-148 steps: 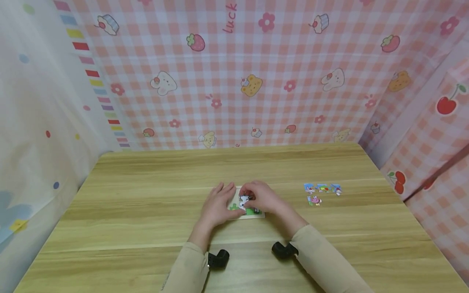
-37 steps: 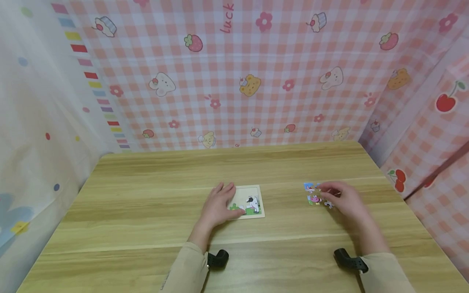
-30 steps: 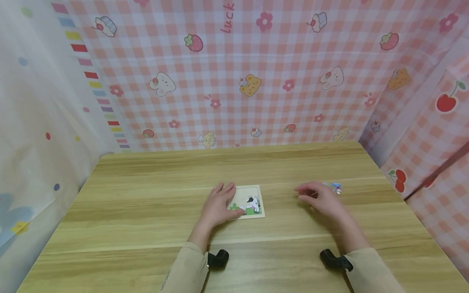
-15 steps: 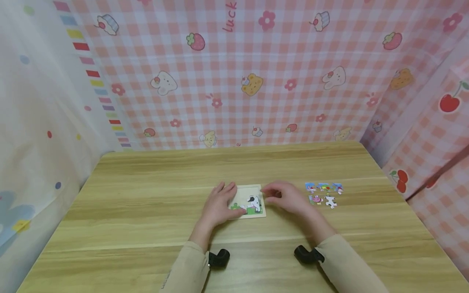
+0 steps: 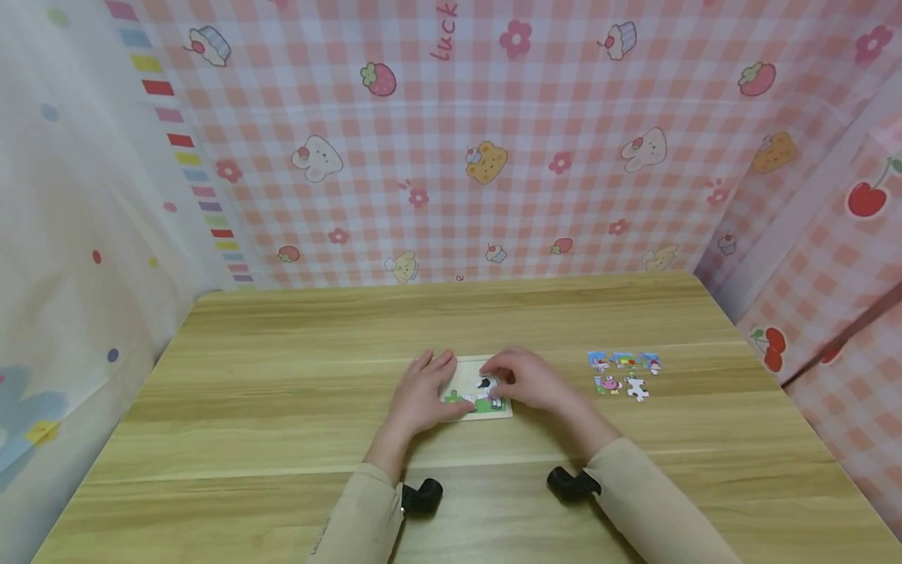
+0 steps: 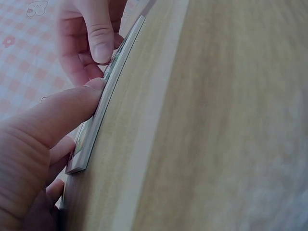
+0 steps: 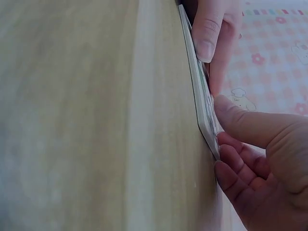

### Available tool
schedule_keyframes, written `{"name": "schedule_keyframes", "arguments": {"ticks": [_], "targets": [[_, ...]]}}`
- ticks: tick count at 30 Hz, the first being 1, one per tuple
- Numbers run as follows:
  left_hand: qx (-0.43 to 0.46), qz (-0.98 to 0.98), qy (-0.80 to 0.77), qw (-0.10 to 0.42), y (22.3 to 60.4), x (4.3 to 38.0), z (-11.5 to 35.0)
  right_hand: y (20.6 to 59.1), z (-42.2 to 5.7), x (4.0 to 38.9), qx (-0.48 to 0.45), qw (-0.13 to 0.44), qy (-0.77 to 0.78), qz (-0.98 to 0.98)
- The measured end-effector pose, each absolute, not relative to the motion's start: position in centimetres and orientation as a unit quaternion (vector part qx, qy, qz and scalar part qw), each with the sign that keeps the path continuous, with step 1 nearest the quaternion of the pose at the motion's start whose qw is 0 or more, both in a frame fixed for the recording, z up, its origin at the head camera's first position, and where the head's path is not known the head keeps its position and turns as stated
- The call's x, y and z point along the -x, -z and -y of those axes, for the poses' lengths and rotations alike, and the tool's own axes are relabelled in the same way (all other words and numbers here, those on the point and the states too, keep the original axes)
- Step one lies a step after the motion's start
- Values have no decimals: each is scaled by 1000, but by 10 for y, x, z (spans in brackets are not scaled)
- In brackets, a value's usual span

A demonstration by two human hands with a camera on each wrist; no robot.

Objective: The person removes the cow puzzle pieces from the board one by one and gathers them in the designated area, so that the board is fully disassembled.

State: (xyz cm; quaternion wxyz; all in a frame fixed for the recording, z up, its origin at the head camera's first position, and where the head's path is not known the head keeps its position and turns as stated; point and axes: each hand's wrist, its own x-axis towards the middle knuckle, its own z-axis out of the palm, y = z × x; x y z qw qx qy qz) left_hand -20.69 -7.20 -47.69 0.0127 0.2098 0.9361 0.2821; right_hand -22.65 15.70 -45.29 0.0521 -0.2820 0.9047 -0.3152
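Note:
A shallow puzzle tray (image 5: 467, 368) lies in front of me, its upper part bare. Pieces with green grass and a black-and-white animal fill its lower part. My left hand (image 5: 421, 398) rests over the tray's left side, thumb spread along its front. In the left wrist view that thumb (image 6: 72, 108) presses on the tray near its rim. The thumb and fingertips of my right hand (image 5: 534, 384) are bent around the animal puzzle piece (image 5: 485, 385) at the right; I cannot tell whether they pinch it. Both thumbs come close together in the right wrist view.
To the right lie several loose puzzle pieces: a row with blue sky (image 5: 624, 361), a pink figure piece (image 5: 607, 385) and a white piece (image 5: 637, 388). A wooden table (image 5: 282, 376) spreads around them, with a checked cloth (image 5: 423, 117) hanging behind.
After bringing an animal piece from the tray to the loose pieces, my right hand has moved back left to the tray. The left hand has stayed on the tray.

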Motion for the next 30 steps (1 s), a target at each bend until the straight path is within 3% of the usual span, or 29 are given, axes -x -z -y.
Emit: {"name": "schedule_keyframes", "arguments": {"ticks": [30], "targets": [[-199, -949, -244, 16, 471, 206, 53, 456, -155, 231, 297, 51, 290, -908]]}}
